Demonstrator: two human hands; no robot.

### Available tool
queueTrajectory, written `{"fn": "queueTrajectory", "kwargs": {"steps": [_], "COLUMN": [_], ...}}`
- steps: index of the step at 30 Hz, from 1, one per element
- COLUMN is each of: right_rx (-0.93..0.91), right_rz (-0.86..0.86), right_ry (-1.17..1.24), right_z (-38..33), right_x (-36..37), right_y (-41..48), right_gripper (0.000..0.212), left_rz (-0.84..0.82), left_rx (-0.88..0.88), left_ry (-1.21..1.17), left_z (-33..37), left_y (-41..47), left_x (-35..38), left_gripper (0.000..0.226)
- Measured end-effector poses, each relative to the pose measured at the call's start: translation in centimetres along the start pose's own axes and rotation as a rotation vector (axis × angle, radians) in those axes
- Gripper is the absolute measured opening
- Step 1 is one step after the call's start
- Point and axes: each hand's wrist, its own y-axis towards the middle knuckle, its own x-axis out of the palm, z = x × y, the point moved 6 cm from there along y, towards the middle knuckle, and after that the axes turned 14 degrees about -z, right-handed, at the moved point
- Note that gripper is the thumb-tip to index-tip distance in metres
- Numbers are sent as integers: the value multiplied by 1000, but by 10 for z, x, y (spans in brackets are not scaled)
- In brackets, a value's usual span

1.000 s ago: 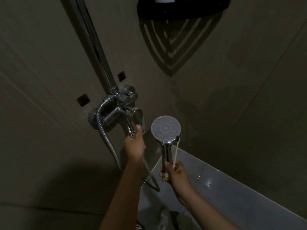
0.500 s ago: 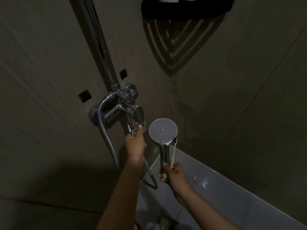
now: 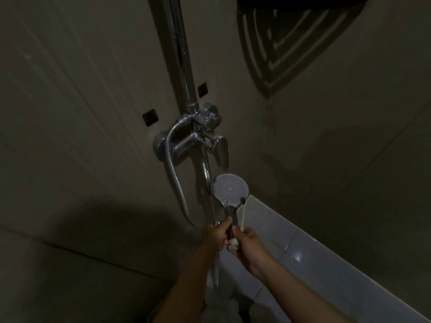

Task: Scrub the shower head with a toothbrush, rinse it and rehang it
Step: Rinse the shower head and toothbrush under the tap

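Observation:
The round grey shower head (image 3: 230, 188) points its nozzle face toward me, just below the chrome tap lever (image 3: 221, 150). Its chrome handle runs down into both hands. My right hand (image 3: 247, 241) grips the lower handle together with a pale toothbrush (image 3: 243, 214) that stands upright beside it, bristles near the head's rim. My left hand (image 3: 215, 235) has its fingers curled on the handle from the left, thumb up along it. The metal hose (image 3: 173, 173) loops from the mixer (image 3: 186, 143) down behind my left hand.
A chrome riser pipe (image 3: 180, 54) climbs the beige tiled wall above the mixer. A dark corner shelf (image 3: 303, 1) hangs at the top right, casting a ribbed shadow. A pale tiled ledge (image 3: 326, 264) runs along the lower right.
My left hand let go of the tap spout and dropped down onto the shower head's handle beside my right hand. The camera has tilted, so the shower head sits lower in view.

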Motion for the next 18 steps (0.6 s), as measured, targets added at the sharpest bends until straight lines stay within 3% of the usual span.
{"fn": "queueTrajectory", "kwargs": {"steps": [8, 18], "right_rx": [26, 100], "right_rz": [-20, -5], "right_ry": [-45, -83], "right_z": [4, 9], "right_x": [5, 10], "right_y": [9, 22], "right_gripper": [15, 21], "left_rz": [-7, 153], "left_rx": [-23, 27], "left_ry": [30, 119], "left_z": [-12, -12], "left_y": [16, 21], "left_x": [-3, -19], "left_gripper": [41, 21]}}
